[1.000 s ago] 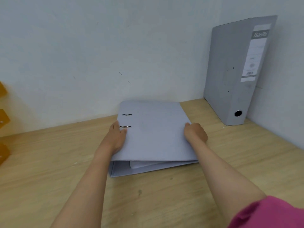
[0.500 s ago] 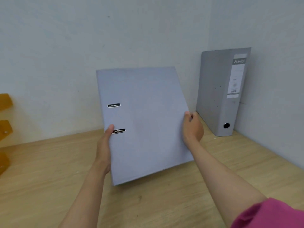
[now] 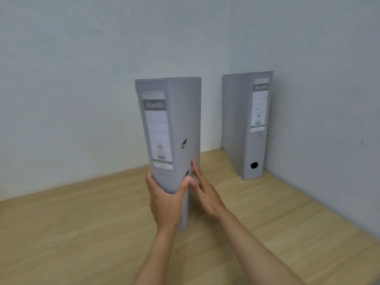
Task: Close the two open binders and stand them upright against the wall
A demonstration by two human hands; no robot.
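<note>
A closed grey binder (image 3: 176,120) is upright in the middle of the view, its labelled spine facing me. My left hand (image 3: 164,200) wraps around the bottom of the spine and holds it. My right hand (image 3: 202,190) lies flat against the binder's right cover with fingers extended. Whether its lower edge touches the wooden desk (image 3: 82,233) is hard to tell. A second closed grey binder (image 3: 242,124) stands upright in the corner against the right wall (image 3: 329,99), spine facing out.
The back wall (image 3: 82,79) meets the right wall behind the standing binder. A strip of desk lies between the held binder and the standing one.
The binder lay flat and closed on the desk, then I lifted it and turned it upright with the spine towards me. My left hand shifted to the spine's base.
</note>
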